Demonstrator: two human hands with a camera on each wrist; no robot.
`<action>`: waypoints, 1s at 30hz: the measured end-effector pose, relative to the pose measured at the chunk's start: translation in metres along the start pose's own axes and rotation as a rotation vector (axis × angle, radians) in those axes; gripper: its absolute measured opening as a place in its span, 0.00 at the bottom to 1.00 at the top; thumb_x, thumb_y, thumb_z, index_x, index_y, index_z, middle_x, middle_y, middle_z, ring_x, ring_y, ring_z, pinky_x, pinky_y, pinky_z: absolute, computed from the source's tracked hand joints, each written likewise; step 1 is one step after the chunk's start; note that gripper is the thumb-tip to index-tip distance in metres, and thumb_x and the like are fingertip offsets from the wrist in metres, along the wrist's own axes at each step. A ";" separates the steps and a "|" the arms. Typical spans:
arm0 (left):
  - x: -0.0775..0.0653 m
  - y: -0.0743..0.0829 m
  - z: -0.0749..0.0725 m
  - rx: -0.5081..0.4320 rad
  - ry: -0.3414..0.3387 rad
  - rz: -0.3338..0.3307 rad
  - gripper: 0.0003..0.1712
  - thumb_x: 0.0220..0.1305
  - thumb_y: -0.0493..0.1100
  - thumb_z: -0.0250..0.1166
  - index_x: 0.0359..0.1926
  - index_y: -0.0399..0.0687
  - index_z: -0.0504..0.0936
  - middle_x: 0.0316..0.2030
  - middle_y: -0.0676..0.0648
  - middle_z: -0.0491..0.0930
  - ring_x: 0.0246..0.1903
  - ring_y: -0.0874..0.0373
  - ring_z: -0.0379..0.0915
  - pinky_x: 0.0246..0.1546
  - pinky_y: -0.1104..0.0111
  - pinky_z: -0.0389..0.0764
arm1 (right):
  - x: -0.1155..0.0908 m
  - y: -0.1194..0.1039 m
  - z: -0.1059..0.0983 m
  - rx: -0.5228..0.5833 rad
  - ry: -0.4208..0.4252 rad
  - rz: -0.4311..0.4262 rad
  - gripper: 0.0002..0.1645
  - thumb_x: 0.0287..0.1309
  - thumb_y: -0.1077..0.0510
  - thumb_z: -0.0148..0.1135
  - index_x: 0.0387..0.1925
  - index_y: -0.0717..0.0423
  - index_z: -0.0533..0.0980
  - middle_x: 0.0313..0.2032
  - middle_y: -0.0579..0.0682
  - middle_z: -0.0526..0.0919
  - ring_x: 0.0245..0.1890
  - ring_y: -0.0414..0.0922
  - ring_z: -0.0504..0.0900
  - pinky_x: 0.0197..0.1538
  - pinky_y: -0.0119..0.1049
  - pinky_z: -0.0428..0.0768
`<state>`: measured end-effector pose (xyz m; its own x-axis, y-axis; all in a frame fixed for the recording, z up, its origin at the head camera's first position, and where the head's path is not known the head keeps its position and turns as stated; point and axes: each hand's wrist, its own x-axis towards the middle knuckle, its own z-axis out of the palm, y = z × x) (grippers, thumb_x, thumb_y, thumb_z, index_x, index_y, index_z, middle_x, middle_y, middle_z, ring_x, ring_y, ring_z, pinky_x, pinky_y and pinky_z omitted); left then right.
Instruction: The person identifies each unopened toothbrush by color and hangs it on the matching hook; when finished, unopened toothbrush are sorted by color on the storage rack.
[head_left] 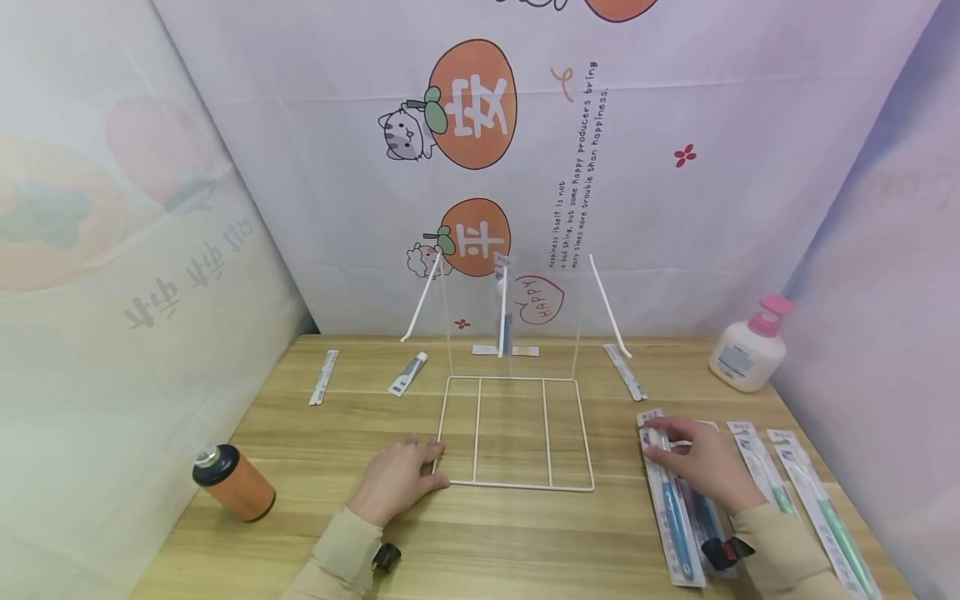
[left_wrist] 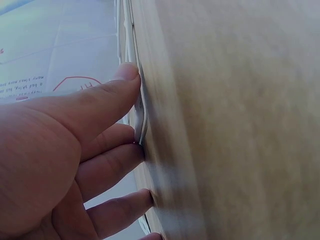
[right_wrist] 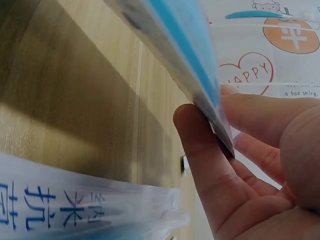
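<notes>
A rack (head_left: 547,429) of thin white wire stands on the wood-grained table (head_left: 525,542), its rectangular base crossed by two bars, with three slanting prongs above. The left hand (head_left: 396,481) pinches the base's near left corner between thumb and fingers. Right of the rack, the right hand (head_left: 708,467) grasps a flat, narrow, clear-fronted packet (head_left: 678,521) with a blue toothbrush inside, thumb and fingers on opposite faces. Another glossy packet (right_wrist: 90,207), in the right wrist view, bears blue characters, 纳米抗 legible. The smooth fabric backdrop (head_left: 637,167) shows 安 and 平 on round orange fruits, "HAPPY" inside a heart, and small print beginning "Happiness itself is not a bad thing".
</notes>
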<state>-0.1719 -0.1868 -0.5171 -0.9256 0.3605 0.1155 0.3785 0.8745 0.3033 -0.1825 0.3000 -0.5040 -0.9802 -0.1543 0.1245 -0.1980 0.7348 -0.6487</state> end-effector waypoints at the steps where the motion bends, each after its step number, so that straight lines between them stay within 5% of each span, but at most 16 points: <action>1: 0.000 0.000 0.000 0.002 0.000 0.003 0.35 0.62 0.59 0.79 0.64 0.45 0.87 0.61 0.41 0.86 0.60 0.28 0.81 0.54 0.37 0.84 | 0.000 -0.002 0.000 0.004 0.003 -0.003 0.29 0.65 0.48 0.79 0.63 0.55 0.83 0.59 0.65 0.86 0.48 0.60 0.91 0.48 0.55 0.89; 7: -0.001 0.000 0.000 -0.002 -0.005 0.004 0.35 0.62 0.59 0.79 0.64 0.45 0.87 0.61 0.40 0.86 0.60 0.27 0.81 0.54 0.37 0.83 | 0.002 -0.031 -0.004 0.061 0.064 -0.033 0.30 0.66 0.43 0.78 0.65 0.46 0.83 0.57 0.65 0.86 0.49 0.59 0.91 0.47 0.51 0.90; 14: 0.000 0.000 0.000 0.001 -0.007 0.001 0.35 0.62 0.60 0.79 0.64 0.44 0.88 0.61 0.40 0.86 0.59 0.27 0.81 0.54 0.36 0.84 | 0.008 -0.081 0.003 0.241 0.173 -0.213 0.28 0.64 0.61 0.79 0.65 0.49 0.84 0.51 0.58 0.89 0.41 0.45 0.92 0.39 0.32 0.89; 19: 0.000 0.001 -0.001 0.000 -0.008 -0.005 0.35 0.62 0.59 0.79 0.64 0.44 0.88 0.61 0.39 0.85 0.59 0.27 0.81 0.54 0.36 0.84 | 0.012 -0.118 0.007 0.388 0.223 -0.352 0.29 0.60 0.69 0.79 0.63 0.52 0.84 0.48 0.56 0.91 0.39 0.38 0.92 0.36 0.34 0.90; 30: 0.000 0.001 0.000 0.003 -0.015 -0.014 0.35 0.62 0.60 0.79 0.64 0.45 0.87 0.62 0.40 0.85 0.59 0.27 0.81 0.53 0.37 0.84 | 0.013 -0.193 0.019 0.640 0.251 -0.700 0.31 0.56 0.78 0.76 0.62 0.64 0.82 0.49 0.60 0.90 0.41 0.45 0.93 0.34 0.39 0.90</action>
<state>-0.1716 -0.1858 -0.5169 -0.9305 0.3532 0.0967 0.3656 0.8805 0.3017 -0.1567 0.1434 -0.3917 -0.6313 -0.2194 0.7438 -0.7655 0.0228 -0.6430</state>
